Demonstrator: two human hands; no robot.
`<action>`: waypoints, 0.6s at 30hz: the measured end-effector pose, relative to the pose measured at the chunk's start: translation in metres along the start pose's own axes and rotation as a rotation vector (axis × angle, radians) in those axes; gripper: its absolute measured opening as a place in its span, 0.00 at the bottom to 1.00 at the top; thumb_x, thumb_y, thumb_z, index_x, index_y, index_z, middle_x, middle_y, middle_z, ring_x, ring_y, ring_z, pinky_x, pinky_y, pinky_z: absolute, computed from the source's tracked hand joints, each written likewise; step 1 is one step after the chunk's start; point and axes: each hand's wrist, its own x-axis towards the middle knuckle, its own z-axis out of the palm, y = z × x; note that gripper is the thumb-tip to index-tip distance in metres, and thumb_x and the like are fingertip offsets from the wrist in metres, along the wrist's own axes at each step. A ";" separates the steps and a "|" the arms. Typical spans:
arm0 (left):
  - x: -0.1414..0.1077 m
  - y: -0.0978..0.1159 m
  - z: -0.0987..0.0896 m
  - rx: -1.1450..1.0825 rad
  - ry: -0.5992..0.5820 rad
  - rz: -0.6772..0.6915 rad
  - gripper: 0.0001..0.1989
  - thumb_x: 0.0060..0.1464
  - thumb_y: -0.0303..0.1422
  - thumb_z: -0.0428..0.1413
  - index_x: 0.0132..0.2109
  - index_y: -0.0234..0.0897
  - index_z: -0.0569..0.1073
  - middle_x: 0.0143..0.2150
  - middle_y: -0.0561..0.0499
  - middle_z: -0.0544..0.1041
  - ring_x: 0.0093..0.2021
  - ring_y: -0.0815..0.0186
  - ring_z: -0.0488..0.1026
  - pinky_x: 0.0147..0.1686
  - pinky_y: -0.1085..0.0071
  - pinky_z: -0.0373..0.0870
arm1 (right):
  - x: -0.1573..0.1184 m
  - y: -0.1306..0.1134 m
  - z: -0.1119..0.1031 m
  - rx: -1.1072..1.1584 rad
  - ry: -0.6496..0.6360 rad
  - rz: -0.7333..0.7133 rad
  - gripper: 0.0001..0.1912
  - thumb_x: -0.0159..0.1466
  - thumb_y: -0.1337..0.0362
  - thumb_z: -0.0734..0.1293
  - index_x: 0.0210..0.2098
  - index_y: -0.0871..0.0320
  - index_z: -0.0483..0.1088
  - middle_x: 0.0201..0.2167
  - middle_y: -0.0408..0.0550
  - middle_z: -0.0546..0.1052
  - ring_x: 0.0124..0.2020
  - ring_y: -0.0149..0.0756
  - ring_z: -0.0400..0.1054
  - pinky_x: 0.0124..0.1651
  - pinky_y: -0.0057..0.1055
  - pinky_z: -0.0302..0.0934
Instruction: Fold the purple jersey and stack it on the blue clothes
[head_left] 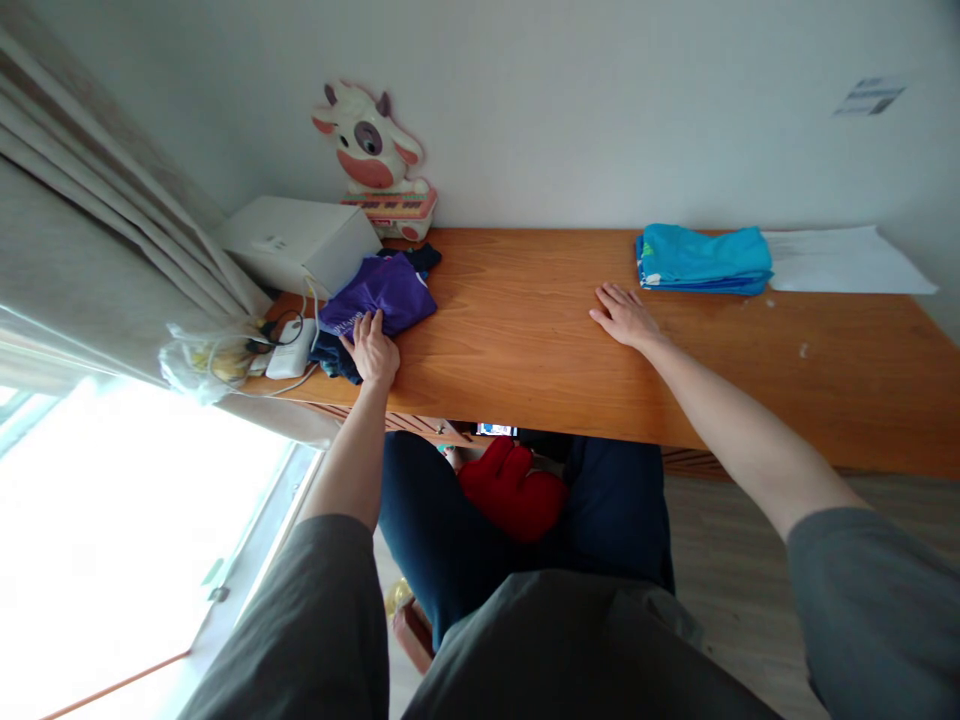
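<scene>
My left hand [373,350] rests with spread fingers on the near edge of a crumpled purple cloth [386,292], which lies on a pile with dark fabric [335,358] showing beneath it. It grips nothing that I can make out. On the bare wood of the brown tabletop [510,330], my right hand [624,317] lies flat with its fingers stretched out. Just beyond it, to the right, sits a folded bright blue cloth [705,258].
A white box [304,240] and a cow-shaped toy keyboard [375,160] stand at the back left. White paper [844,260] lies right of the blue cloth. Cables, a white adapter [291,348] and a clear plastic bag [206,360] crowd the left end. A red object [514,490] is between my legs.
</scene>
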 end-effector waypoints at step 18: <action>0.002 0.000 0.002 0.013 0.007 -0.026 0.38 0.73 0.28 0.50 0.86 0.37 0.71 0.88 0.37 0.68 0.90 0.41 0.59 0.89 0.29 0.51 | 0.001 0.001 0.001 -0.004 -0.014 0.005 0.49 0.84 0.34 0.52 0.93 0.55 0.54 0.92 0.53 0.55 0.93 0.56 0.47 0.94 0.63 0.43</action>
